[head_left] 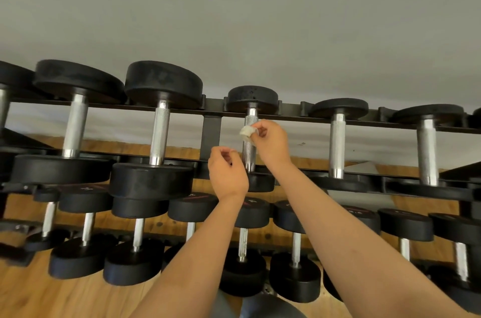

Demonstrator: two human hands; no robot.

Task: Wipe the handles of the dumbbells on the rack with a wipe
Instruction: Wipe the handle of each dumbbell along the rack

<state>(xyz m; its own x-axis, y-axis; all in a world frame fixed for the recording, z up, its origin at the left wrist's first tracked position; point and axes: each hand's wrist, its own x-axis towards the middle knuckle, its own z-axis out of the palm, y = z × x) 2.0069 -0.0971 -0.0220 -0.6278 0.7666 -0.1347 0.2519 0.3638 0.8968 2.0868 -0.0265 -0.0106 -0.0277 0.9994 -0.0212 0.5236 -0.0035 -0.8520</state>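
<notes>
1. Right grip [270,142]: fingertips pinch a small crumpled white wipe [246,132].
2. The wipe sits against the upper part of a knurled handle [249,152]. It belongs to the small dumbbell [252,97] on the top row of the rack [210,132] (just right of the centre strut).
3. Left grip [227,174]: fingers loosely curled, holding nothing, just left of the handle's lower end. Contact: can't tell.
4. More dumbbells on the lower row, with wood floor [39,291] beneath.
</notes>
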